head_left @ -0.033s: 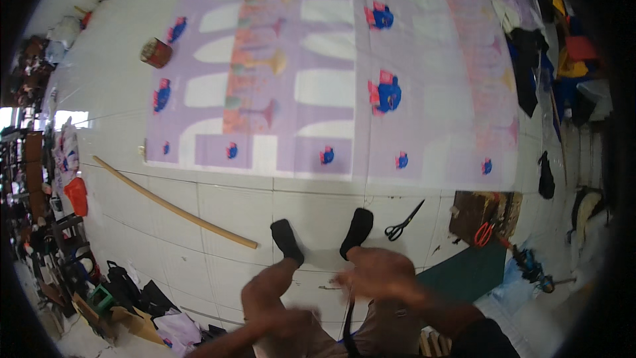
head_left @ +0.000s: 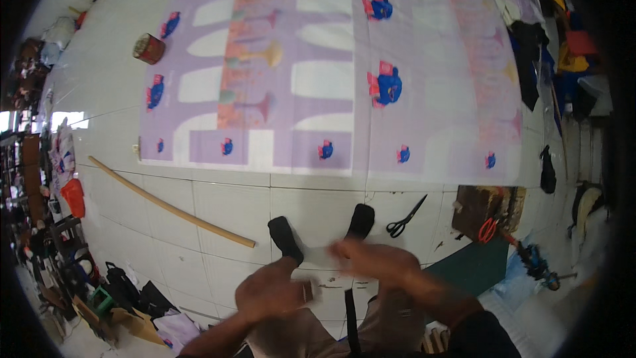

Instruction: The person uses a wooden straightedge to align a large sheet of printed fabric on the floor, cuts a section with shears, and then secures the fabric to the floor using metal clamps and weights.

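My left hand (head_left: 289,296) is over my left knee, smeared by motion, so its fingers do not show clearly. Farther forward and to the right, my right hand (head_left: 363,258) hovers by my right knee, also blurred. Whether either hand holds something small cannot be made out. A dark strap (head_left: 351,321) hangs between my thighs, below both hands. Beyond my feet, a large printed fabric sheet (head_left: 311,122) in lilac, white and pink lies spread over the floor, with blue and red figures on it. Black-handled scissors (head_left: 405,217) lie just right of my right foot.
A long wooden strip (head_left: 172,207) lies on the tiles at left. A round tin (head_left: 148,49) stands by the fabric's left edge. At right are a worn brown board (head_left: 480,211), red-handled scissors (head_left: 487,229) and a dark green panel (head_left: 467,268). Clutter lines both sides.
Both blurred hands have moved forward, away from my body, and the strap's upper end now shows apart from my right hand. The view has shifted slightly; fabric and tools lie as before.
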Demonstrator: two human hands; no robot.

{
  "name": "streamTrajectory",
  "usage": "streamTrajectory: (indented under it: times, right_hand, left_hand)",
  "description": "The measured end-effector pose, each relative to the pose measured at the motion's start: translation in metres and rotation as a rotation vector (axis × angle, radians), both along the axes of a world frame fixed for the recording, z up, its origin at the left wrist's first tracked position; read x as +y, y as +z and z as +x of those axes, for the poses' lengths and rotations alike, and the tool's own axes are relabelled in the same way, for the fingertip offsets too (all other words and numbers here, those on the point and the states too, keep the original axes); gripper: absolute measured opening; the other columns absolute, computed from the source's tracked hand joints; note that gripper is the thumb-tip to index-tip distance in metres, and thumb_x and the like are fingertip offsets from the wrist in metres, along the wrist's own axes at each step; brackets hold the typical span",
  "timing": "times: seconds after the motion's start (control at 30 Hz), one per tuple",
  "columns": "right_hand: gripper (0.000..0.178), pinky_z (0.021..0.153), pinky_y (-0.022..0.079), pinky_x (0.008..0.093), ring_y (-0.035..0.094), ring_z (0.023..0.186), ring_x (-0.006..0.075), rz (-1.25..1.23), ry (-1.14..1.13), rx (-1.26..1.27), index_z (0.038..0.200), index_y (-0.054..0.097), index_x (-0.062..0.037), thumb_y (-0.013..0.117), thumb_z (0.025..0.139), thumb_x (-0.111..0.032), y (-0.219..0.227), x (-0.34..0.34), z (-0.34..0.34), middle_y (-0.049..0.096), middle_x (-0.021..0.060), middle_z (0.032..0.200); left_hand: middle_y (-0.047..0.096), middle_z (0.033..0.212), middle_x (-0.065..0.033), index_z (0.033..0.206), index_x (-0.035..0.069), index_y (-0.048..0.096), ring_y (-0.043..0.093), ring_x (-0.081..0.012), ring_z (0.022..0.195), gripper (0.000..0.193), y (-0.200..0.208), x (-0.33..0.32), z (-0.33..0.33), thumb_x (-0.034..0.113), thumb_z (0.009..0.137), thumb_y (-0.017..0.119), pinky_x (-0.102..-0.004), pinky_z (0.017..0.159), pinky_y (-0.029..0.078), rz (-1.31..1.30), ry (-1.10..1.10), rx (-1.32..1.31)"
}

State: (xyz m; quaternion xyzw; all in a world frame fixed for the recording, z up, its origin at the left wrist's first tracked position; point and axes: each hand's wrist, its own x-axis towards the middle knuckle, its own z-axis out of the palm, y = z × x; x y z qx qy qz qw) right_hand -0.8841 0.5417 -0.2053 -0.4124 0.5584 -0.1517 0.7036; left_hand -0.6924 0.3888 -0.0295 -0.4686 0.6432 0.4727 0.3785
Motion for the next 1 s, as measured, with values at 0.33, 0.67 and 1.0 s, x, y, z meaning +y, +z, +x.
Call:
streamTrajectory:
  times: [0.33,0.67,1.0]
  right_hand:
    - [0.036,0.090,0.053,0.0324,0.056,0.121,0.0212,-0.227,-0.599,-0.397,0.116,0.052,-0.0017,0.070,0.085,0.000,-0.152,-0.216,-0.022,0.056,0.0146,0.124]
    - [0.025,0.098,0.053,0.0373,0.052,0.127,0.0274,-0.434,-0.522,-0.479,0.098,0.052,-0.0033,0.070,0.083,0.003,-0.138,-0.225,-0.005,0.045,0.0197,0.134]
    - [0.023,0.101,0.052,0.0409,0.050,0.128,0.0300,-0.491,-0.496,-0.444,0.093,0.049,-0.0039,0.069,0.084,0.003,-0.119,-0.223,0.012,0.044,0.0202,0.133]
  left_hand:
    - [0.058,0.095,0.0006,0.109,0.001,0.062,0.053,-0.0088,0.089,0.016,-0.293,-0.104,0.022,0.009,0.094,0.062,-0.0257,0.082,0.044,-0.319,0.673,0.929]
    - [0.067,0.095,-0.0068,0.107,-0.003,0.063,0.063,-0.0128,0.088,0.023,-0.318,-0.119,0.017,0.017,0.096,0.064,-0.0300,0.083,0.052,-0.272,0.639,1.101]
    - [0.069,0.094,-0.0068,0.108,-0.004,0.065,0.064,-0.0109,0.088,0.023,-0.298,-0.123,0.022,0.015,0.096,0.063,-0.0266,0.081,0.051,-0.305,0.588,1.212]
